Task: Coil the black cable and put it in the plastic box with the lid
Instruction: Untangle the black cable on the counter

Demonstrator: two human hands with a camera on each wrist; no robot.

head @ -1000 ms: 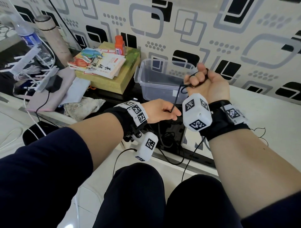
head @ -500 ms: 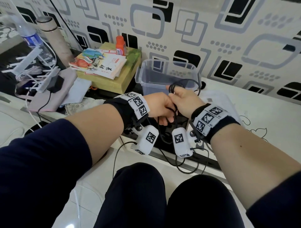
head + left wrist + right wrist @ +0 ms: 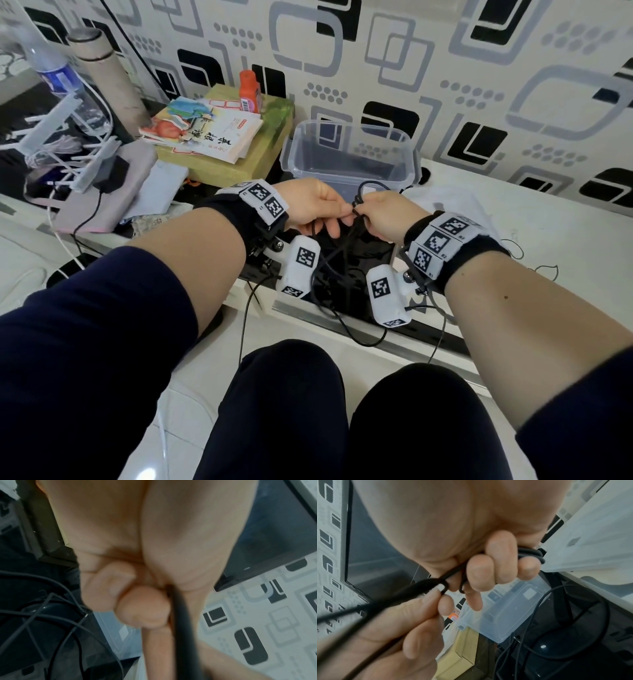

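Both hands meet just in front of the clear plastic box (image 3: 346, 156), which stands open against the wall. My right hand (image 3: 378, 214) grips a few loops of the black cable (image 3: 371, 188), and the wrist view shows its curled fingers (image 3: 501, 559) round the bundled cable (image 3: 530, 553). My left hand (image 3: 318, 209) pinches a strand of the same cable (image 3: 443, 584) right beside the right fingers. In the left wrist view the cable (image 3: 181, 615) runs out past the curled fingers (image 3: 142, 605). The rest of the cable (image 3: 342, 260) hangs loose below the hands. The white lid (image 3: 455, 209) lies to the right of the box.
To the left of the box are books on a yellow box (image 3: 219, 137), an orange bottle (image 3: 249, 90), a water bottle (image 3: 58, 78) and a tall flask (image 3: 102, 68). A white rack (image 3: 65, 137) and cloths clutter the far left. The patterned wall stands directly behind.
My right hand has come down from its raised, palm-up pose and turned over to meet the left hand. The left hand has risen slightly and now pinches the cable beside it.
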